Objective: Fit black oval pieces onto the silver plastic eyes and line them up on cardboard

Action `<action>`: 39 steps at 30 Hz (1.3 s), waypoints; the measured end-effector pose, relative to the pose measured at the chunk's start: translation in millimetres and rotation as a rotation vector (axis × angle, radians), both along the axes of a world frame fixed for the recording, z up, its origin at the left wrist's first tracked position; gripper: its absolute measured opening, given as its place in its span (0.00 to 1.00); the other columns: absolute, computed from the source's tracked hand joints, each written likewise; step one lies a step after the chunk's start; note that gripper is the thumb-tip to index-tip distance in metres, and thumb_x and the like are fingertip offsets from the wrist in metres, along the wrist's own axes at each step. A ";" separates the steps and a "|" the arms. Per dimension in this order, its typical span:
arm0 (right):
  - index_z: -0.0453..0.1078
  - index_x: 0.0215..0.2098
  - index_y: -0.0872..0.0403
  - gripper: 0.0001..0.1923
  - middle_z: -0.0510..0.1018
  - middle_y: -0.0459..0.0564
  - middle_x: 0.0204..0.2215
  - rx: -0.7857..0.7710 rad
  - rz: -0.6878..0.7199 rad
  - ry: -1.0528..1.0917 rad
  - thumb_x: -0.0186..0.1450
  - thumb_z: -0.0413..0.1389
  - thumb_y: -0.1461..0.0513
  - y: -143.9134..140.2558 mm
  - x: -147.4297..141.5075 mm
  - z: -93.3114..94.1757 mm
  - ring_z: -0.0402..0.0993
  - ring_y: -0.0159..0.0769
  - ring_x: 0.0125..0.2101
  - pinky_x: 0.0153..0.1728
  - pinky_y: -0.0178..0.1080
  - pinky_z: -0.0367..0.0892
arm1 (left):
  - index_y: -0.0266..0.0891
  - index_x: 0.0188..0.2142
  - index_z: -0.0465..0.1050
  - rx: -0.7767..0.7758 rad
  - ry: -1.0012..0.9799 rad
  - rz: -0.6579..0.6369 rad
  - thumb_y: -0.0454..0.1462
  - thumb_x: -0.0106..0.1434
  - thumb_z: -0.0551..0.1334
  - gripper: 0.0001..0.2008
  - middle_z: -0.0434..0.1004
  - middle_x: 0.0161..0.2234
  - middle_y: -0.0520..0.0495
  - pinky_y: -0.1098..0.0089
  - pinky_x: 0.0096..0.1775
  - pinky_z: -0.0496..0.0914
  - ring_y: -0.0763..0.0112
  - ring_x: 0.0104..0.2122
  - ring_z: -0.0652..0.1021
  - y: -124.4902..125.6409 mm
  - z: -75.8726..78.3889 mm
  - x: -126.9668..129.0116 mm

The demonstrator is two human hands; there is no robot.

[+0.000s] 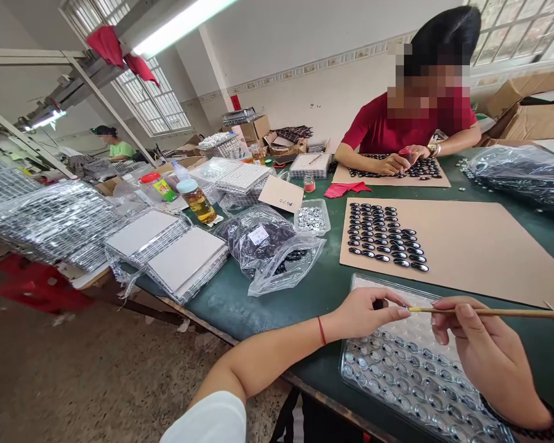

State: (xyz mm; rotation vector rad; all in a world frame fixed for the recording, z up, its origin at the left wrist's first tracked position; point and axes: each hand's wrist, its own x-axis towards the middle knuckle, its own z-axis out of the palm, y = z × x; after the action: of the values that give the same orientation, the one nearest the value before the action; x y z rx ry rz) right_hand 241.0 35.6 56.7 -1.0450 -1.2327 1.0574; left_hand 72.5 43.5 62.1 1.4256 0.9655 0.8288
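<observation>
Jar (196, 200) near plastic bag (270, 246) on table (240, 301)

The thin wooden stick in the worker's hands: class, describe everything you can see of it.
The thin wooden stick is slender, straight and pale brown, like bamboo. It lies almost level above the clear plastic blister tray. The right hand pinches it near its left end; the left hand meets that tip, fingertips closed around something small and dark. Its right end runs toward the frame edge.
</observation>
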 end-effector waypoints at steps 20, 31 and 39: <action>0.67 0.33 0.56 0.13 0.66 0.47 0.21 0.142 0.059 0.046 0.66 0.46 0.57 7.4 2.8 -7.7 0.61 0.30 0.19 0.18 0.33 0.58 | 0.33 0.27 0.70 -0.249 0.081 -0.110 0.46 0.56 0.55 0.16 0.56 0.16 0.57 0.77 0.17 0.47 0.83 0.14 0.53 22.7 -4.0 -11.3; 0.65 0.37 0.55 0.12 0.68 0.48 0.25 0.402 0.188 -0.422 0.67 0.41 0.60 1.8 0.0 -8.1 0.65 0.32 0.24 0.25 0.35 0.60 | 0.39 0.40 0.73 0.113 0.330 -0.047 0.45 0.54 0.58 0.17 0.69 0.19 0.52 0.75 0.23 0.61 0.75 0.20 0.66 13.2 -2.9 -4.6; 0.63 0.35 0.54 0.11 0.67 0.47 0.24 0.488 0.129 -0.573 0.67 0.40 0.61 2.3 0.2 -6.8 0.63 0.31 0.23 0.24 0.34 0.58 | 0.39 0.43 0.72 0.130 0.355 -0.064 0.43 0.56 0.57 0.17 0.71 0.21 0.51 0.74 0.26 0.63 0.73 0.21 0.68 16.0 -3.9 -4.8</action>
State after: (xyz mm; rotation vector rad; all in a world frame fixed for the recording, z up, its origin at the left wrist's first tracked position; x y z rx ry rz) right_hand 241.3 37.9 49.9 -0.9119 -1.9244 0.5034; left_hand 67.7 59.4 58.2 1.7456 1.1406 0.6096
